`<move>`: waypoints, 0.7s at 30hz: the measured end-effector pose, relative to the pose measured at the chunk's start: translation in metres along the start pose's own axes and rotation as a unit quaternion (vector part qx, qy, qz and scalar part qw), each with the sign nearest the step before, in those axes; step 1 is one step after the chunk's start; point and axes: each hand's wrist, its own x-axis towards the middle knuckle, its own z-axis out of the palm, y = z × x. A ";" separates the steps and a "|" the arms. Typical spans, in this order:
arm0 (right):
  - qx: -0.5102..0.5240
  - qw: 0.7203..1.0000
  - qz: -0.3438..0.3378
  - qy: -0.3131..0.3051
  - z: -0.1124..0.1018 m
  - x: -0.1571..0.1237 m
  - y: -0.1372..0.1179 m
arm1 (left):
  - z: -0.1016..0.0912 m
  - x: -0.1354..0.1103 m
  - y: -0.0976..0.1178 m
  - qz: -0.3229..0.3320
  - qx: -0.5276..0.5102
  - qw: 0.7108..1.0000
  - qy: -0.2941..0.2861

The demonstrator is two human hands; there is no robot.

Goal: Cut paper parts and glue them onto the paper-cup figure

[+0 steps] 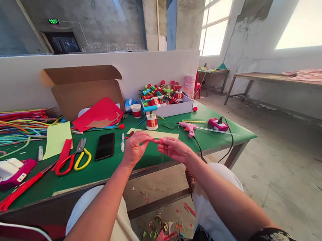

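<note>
My left hand (135,148) and my right hand (175,148) meet above the front edge of the green table. Between their fingertips is a small thin red piece (157,141), pinched at one end by each hand; its material is too small to make out. Just beyond the hands stands a white and red paper-cup figure (151,122) with coiled green and dark arms and a blue tube on top. Pale yellow paper (170,134) lies partly under my hands. A white pen-like item (123,142) is left of my left hand, and a pink glue gun (190,128) lies to the right.
A black phone (104,146), scissors with red and yellow handles (76,156) and a power strip (16,175) lie leftward. Pipe cleaners (9,127) are heaped at the far left. Behind stand a cardboard box (87,90) and a white box (174,109) of finished-looking figures.
</note>
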 end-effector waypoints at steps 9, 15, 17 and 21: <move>-0.041 0.998 -0.039 -0.027 0.000 -0.001 0.000 | 0.000 -0.003 0.009 0.075 0.070 0.995 0.020; -0.100 0.993 -0.063 -0.028 0.003 -0.004 -0.002 | 0.002 -0.003 0.012 0.107 0.074 0.991 0.014; -0.129 0.988 -0.084 -0.019 0.004 -0.004 -0.003 | 0.003 -0.004 0.012 0.101 0.069 0.992 0.005; -0.166 0.980 -0.112 0.000 0.005 -0.002 -0.002 | 0.007 -0.005 0.012 0.094 0.064 0.994 -0.005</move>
